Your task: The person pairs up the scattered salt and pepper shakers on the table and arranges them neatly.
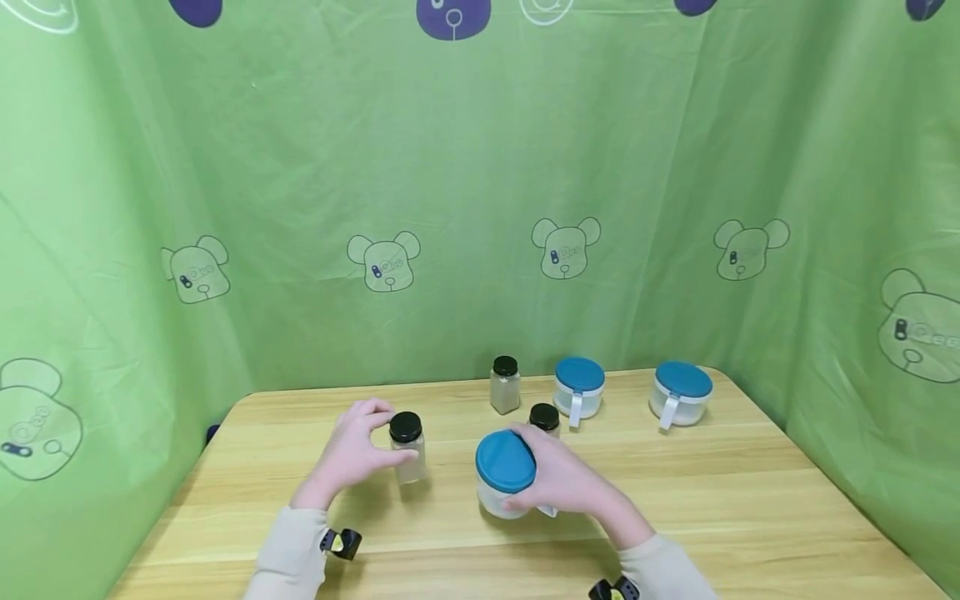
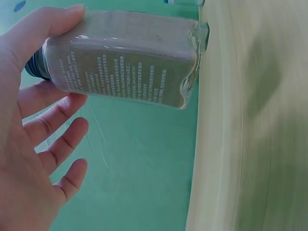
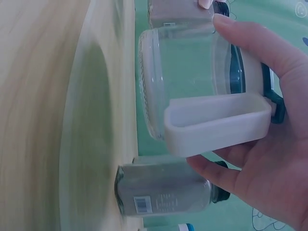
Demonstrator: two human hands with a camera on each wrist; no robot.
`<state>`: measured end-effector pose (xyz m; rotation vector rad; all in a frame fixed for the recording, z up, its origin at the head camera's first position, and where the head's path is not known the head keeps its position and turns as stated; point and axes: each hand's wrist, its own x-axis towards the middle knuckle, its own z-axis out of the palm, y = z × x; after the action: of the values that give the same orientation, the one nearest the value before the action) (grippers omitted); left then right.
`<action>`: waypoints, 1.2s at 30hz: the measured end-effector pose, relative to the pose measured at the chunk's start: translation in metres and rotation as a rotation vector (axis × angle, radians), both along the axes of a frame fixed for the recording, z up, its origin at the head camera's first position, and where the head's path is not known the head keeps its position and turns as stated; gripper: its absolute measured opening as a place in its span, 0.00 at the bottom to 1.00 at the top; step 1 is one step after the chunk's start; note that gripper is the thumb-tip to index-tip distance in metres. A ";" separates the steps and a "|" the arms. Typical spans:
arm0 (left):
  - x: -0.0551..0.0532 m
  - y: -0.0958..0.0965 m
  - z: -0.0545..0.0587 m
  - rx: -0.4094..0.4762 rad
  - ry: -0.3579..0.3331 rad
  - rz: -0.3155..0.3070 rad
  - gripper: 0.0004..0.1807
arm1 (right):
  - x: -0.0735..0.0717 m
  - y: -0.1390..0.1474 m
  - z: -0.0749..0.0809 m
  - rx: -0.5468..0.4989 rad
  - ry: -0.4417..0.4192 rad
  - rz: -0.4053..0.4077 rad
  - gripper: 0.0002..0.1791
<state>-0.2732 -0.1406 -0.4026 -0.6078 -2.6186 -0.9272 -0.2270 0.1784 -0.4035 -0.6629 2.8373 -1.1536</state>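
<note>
In the head view my left hand [image 1: 356, 450] pinches a square clear spice jar [image 1: 408, 467] with a black lid, thumb on the near side. The left wrist view shows printed white text on the jar [image 2: 120, 62] and its grey-brown contents; the other fingers are spread below. My right hand [image 1: 558, 475] holds a round clear seasoning pot [image 1: 495, 500] by its blue lid [image 1: 506, 461]. The pot's white handle [image 3: 219, 122] points toward the wrist camera. Right behind that hand stands another black-lidded spice jar [image 3: 163, 190], partly hidden in the head view.
A third spice jar [image 1: 505, 387] stands at the back of the wooden table [image 1: 450, 567]. Two more blue-lidded pots, one near the back middle [image 1: 579, 400] and one at the back right [image 1: 678, 400], have white handles facing forward. A green curtain [image 1: 465, 167] surrounds the table.
</note>
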 end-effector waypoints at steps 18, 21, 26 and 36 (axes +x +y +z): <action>-0.011 -0.034 -0.008 0.051 -0.102 0.047 0.38 | -0.006 -0.031 -0.003 -0.006 -0.008 -0.006 0.57; -0.011 -0.037 -0.008 0.052 -0.104 0.048 0.38 | -0.007 -0.037 -0.003 -0.015 -0.017 -0.024 0.57; -0.011 -0.044 -0.007 0.059 -0.124 0.040 0.38 | -0.009 -0.048 -0.003 -0.014 -0.015 -0.066 0.58; -0.013 -0.063 -0.007 0.092 -0.177 0.038 0.39 | -0.014 -0.071 -0.005 -0.041 -0.003 -0.097 0.58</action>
<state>-0.2859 -0.2037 -0.4095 -0.4706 -2.7124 -1.1298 -0.2406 0.1070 -0.4089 -0.5296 2.8805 -1.2280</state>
